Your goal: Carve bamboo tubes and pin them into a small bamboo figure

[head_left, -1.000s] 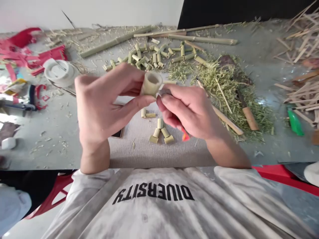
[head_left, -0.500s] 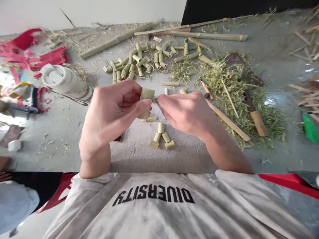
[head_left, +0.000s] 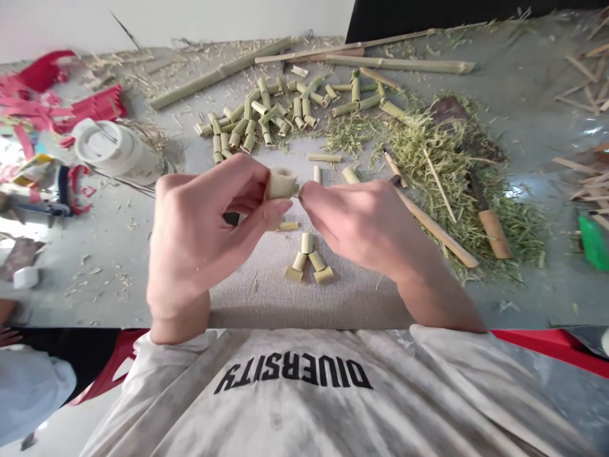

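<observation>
A short, pale bamboo tube (head_left: 281, 184) is pinched between the thumb and fingers of my left hand (head_left: 214, 222), its hollow end tipped into sight. Close against its right side, my right hand (head_left: 352, 219) has its fingers pressed together around something small and greenish, mostly hidden by the fingertips. On the grey mat below, a short upright-looking bamboo piece (head_left: 307, 243) tops two slanting pieces, with a cut piece (head_left: 324, 274) at the foot of each. Behind my hands lie a thin bamboo stick (head_left: 324, 157) and another short piece (head_left: 351, 174).
Several joined bamboo segments (head_left: 266, 114) lie farther back, with long bamboo poles (head_left: 399, 64) behind them. To the right, green shavings (head_left: 413, 152) surround a wooden-handled blade (head_left: 495, 233) and a hammer-like tool (head_left: 438, 230). A white lidded cup (head_left: 124, 152) stands at left.
The bamboo tube in my left hand has tilted, so its hollow end now shows. My left thumb has shifted slightly lower; my right hand stays nearly in place.
</observation>
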Motion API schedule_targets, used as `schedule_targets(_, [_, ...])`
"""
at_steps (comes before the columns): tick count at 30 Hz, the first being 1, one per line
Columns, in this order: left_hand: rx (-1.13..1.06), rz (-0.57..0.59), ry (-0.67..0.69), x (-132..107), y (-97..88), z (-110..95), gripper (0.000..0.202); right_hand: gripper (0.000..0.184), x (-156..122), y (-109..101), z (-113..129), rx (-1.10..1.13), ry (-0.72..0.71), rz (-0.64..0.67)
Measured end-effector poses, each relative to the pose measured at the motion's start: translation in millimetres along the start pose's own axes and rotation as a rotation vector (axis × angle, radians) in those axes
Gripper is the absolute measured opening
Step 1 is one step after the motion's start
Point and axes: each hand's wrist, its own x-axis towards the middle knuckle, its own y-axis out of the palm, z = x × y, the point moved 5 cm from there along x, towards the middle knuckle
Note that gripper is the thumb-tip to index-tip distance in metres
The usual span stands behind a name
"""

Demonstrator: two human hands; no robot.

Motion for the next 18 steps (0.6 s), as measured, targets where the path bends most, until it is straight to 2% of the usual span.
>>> schedule_targets(1, [0.040, -0.010, 0.005, 0, 1.7, -1, 0.008, 0.016, 1, -2, -3, -0.112, -0.029, -0.010])
schedule_targets(3, [0.060, -0.015, 0.046, 3, 5.7, 1, 0.010, 0.016, 4, -2, -10, -0.049, -0.035, -0.005])
schedule_targets(4, [0.046, -0.015, 0.088, 5, 7.0, 3, 0.014, 0.019, 5, 0, -14, 0.098, -0.007, 0.014])
schedule_targets(6, [0.039, -0.044, 0.226, 8, 5.7, 8, 0.023, 0.027, 6, 10, -19, 0.540, 0.102, 0.098])
schedule_targets(9, [0.063, -0.087, 0.403, 11, -1.7, 17, 0.033, 0.030, 2, 33, -9, 1.286, 0.283, 0.349])
schedule_targets(10, [0.052, -0.090, 0.432, 12, -4.6, 19, 0.035, 0.029, 0, 38, -4, 1.434, 0.325, 0.411])
schedule_targets(11, [0.024, -0.090, 0.436, 12, -7.6, 21, 0.036, 0.030, -1, 40, 1, 1.487, 0.334, 0.435])
schedule_targets(12, [-0.021, -0.077, 0.419, 12, -10.0, 21, 0.035, 0.031, -2, 40, 3, 1.432, 0.315, 0.414])
schedule_targets(13, [-0.070, -0.054, 0.386, 11, -11.5, 20, 0.034, 0.031, -1, 37, 3, 1.273, 0.275, 0.348])
schedule_targets(16, [-0.169, 0.065, 0.172, 10, -9.4, 14, 0.026, 0.023, 2, 16, 2, 0.480, 0.099, 0.086])
schedule_targets(18, [-0.237, 0.150, 0.074, 8, -4.7, 9, 0.017, 0.019, 2, 7, 2, 0.114, 0.028, -0.002])
